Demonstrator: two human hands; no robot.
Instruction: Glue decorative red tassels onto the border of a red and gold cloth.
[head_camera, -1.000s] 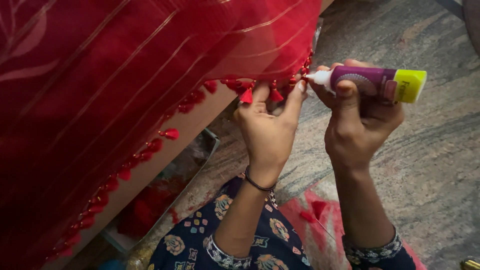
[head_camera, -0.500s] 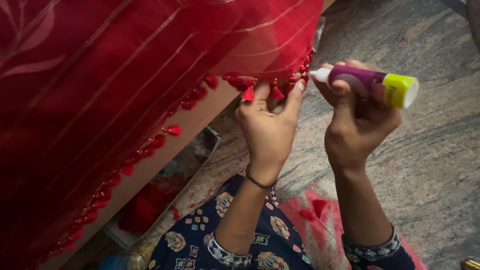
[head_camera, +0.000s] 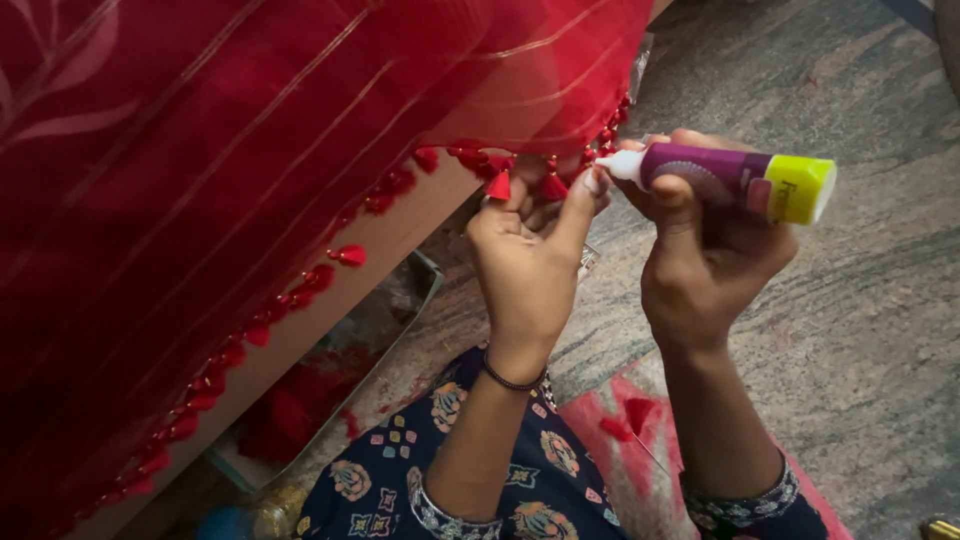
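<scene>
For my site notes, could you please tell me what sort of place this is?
Probably a home craft corner where the person sits on the floor: a speckled stone floor, red tasselled cloth hanging over a board edge, and a tray of red thread bits underneath.

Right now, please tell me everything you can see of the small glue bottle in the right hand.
The glue bottle is small and tube-shaped, apparently plastic, with a purple body, a pale pattern on its side, a yellow-green rear end and a white pointed nozzle. It lies nearly horizontal, nozzle to the left, at the tasselled edge of the red fabric. The right hand grips it from below, thumb across the body. The nozzle tip is right beside the left hand fingertips; whether they touch cannot be told.
</scene>
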